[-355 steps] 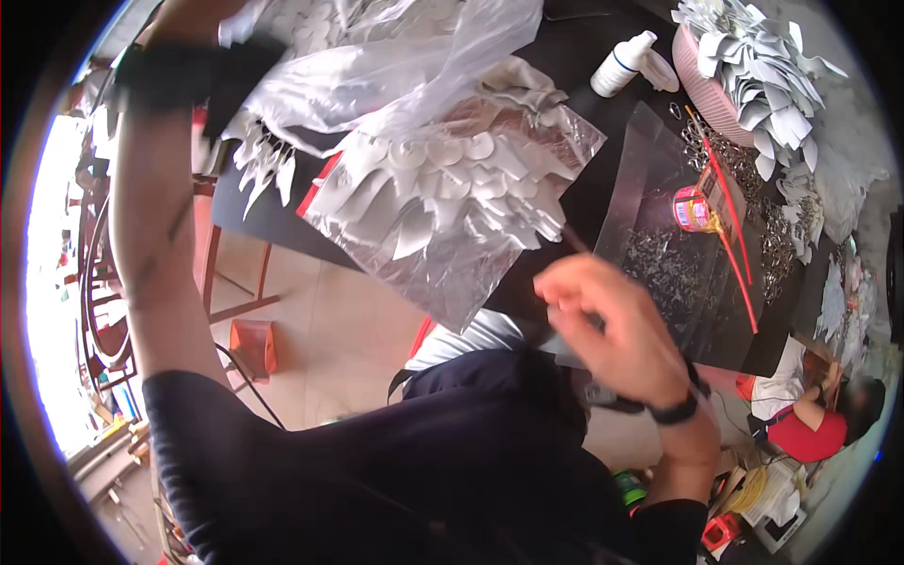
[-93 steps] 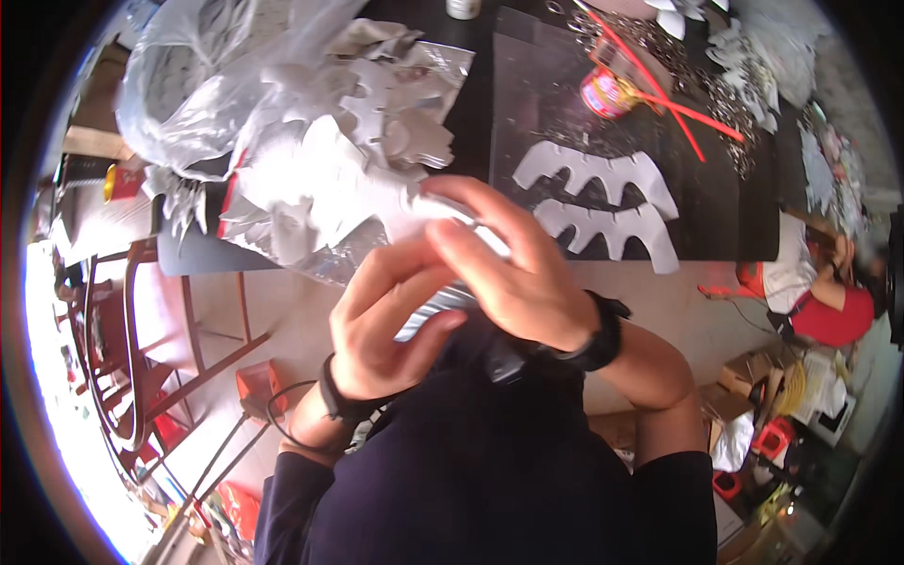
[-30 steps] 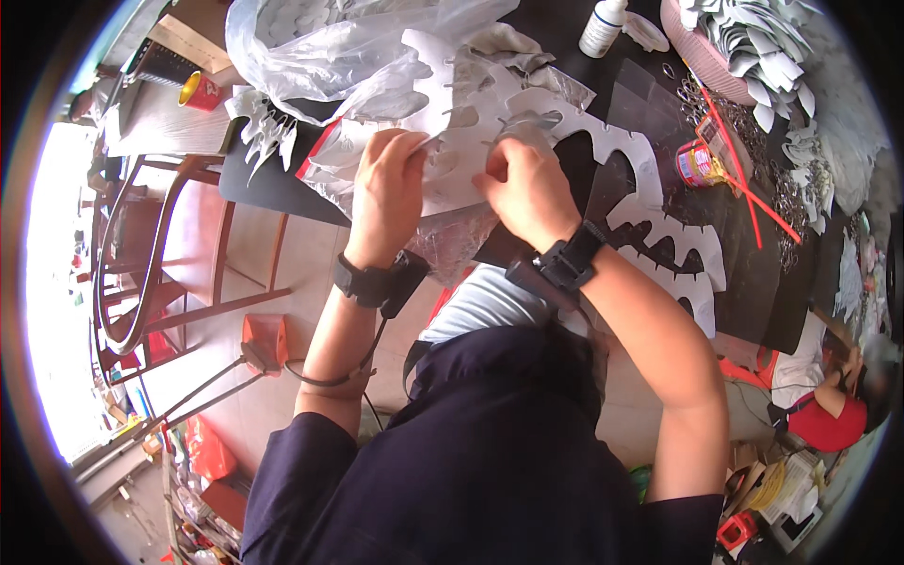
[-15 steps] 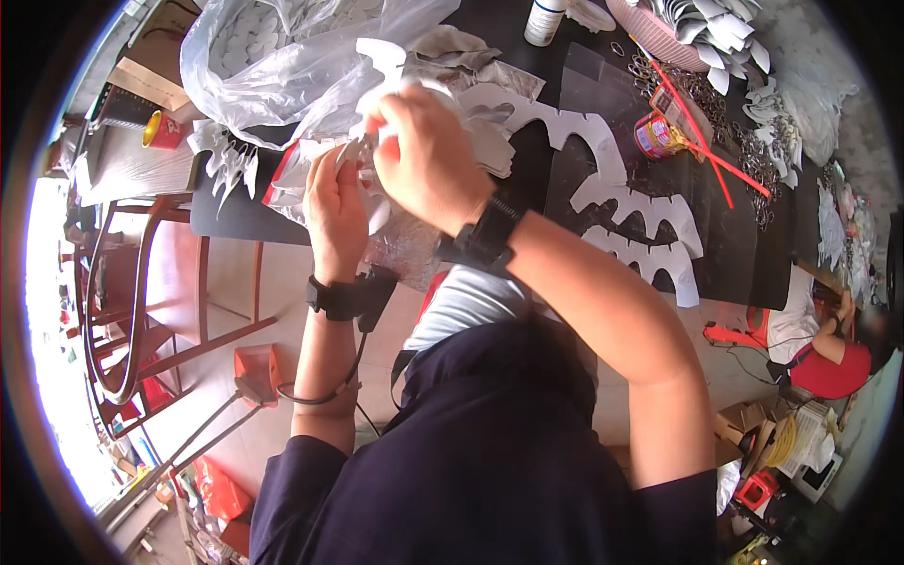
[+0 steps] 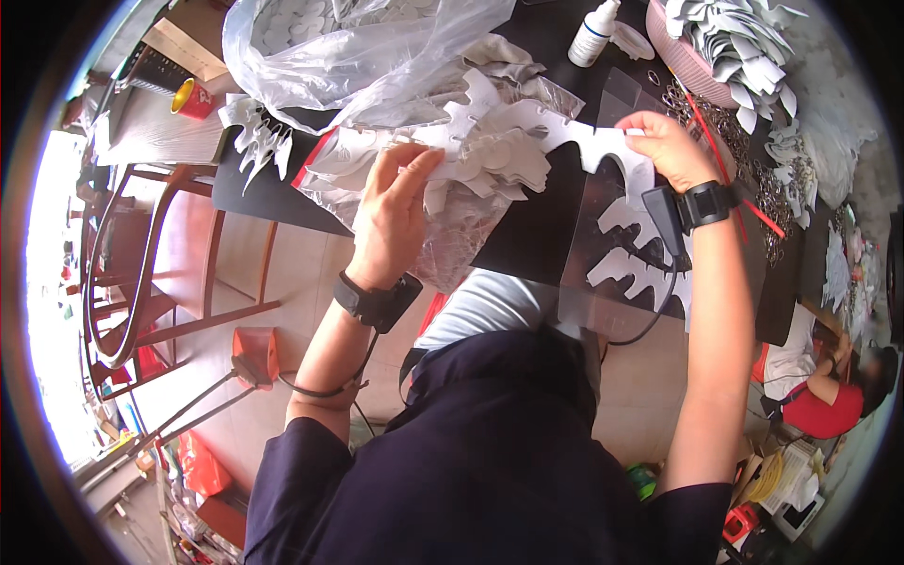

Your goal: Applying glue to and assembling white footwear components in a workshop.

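Note:
A chain of white scalloped cut-outs, a curved strip [image 5: 560,129], lies across clear plastic and the dark table, bending down on the right side. My left hand [image 5: 394,212] has its thumb and fingers closed together at the strip's left part, over a heap of loose white cut pieces [image 5: 508,165]. What sits right between those fingertips is partly hidden. On the right, my right hand [image 5: 670,151] pinches the strip's upper edge between thumb and forefinger. More scalloped strip [image 5: 617,268] lies below that hand on a clear sheet [image 5: 579,297].
A clear bag of white pieces [image 5: 358,66] stands far left, with a cluster of white pieces [image 5: 259,137] beside it. Far right are a white bottle [image 5: 593,36], a pink basket [image 5: 659,42], metal rings [image 5: 777,202] and red sticks [image 5: 702,118]. Another person [image 5: 819,405] sits at right.
My hands have moved apart from close together over the heap. The right hand went right to the strip; the left turned and shifted slightly right. The yellow-and-red can is now hidden.

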`<control>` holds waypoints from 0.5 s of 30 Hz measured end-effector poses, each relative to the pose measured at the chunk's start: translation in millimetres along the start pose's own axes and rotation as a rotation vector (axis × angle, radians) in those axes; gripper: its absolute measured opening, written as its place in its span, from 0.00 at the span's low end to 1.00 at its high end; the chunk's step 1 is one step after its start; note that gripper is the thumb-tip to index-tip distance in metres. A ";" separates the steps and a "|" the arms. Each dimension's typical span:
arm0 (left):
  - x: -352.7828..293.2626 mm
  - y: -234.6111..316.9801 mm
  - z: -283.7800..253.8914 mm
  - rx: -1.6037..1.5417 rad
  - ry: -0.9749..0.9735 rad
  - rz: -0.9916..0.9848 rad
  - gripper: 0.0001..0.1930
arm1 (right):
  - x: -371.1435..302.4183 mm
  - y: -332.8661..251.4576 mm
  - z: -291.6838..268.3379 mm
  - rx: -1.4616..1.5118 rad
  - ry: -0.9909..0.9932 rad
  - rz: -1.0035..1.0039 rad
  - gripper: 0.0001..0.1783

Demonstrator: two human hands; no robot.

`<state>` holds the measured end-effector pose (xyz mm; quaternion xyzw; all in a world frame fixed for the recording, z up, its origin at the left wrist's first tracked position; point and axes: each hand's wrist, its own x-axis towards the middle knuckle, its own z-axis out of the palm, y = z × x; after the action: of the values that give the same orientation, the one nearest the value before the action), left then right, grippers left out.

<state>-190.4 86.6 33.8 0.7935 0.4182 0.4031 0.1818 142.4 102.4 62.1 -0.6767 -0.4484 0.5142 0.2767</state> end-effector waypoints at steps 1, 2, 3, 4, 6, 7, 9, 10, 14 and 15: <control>-0.3 -0.6 0.0 -0.018 -0.011 -0.008 0.15 | 5.3 9.6 -0.3 -0.135 0.109 -0.058 0.11; -1.0 -1.6 -0.5 -0.039 -0.034 -0.030 0.15 | 10.0 15.8 -1.9 -0.117 0.053 -0.117 0.11; -1.8 -2.6 -1.1 -0.049 -0.028 -0.036 0.14 | 14.4 20.0 -0.9 -0.197 0.189 -0.179 0.12; -2.5 -3.6 -2.1 -0.041 -0.010 -0.025 0.14 | 16.2 22.3 1.0 -0.272 0.323 -0.280 0.12; -3.2 -4.6 -5.0 -0.077 -0.045 -0.067 0.14 | 17.8 16.9 7.9 -0.330 0.340 -0.261 0.13; -3.1 -4.2 -6.6 -0.067 -0.031 -0.058 0.14 | 13.5 13.6 16.6 -0.681 0.559 -0.390 0.13; -0.9 -1.4 -9.2 -0.098 0.028 -0.132 0.14 | 1.1 1.6 39.8 -1.006 0.884 -0.739 0.14; 0.3 1.8 -9.5 -0.093 0.053 -0.131 0.14 | -5.7 -7.8 53.6 -0.874 0.759 -0.867 0.12; -1.4 22.5 -11.9 -0.106 0.133 -0.123 0.14 | -33.1 -37.0 141.6 0.286 -0.167 -0.372 0.29; -5.8 29.7 -10.0 -0.114 0.094 -0.082 0.16 | -43.8 -41.9 156.6 0.326 -0.104 -0.370 0.33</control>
<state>-184.9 64.1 55.7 0.7443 0.4347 0.4553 0.2229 -22.0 68.4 66.9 -0.5021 -0.4895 0.5544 0.4482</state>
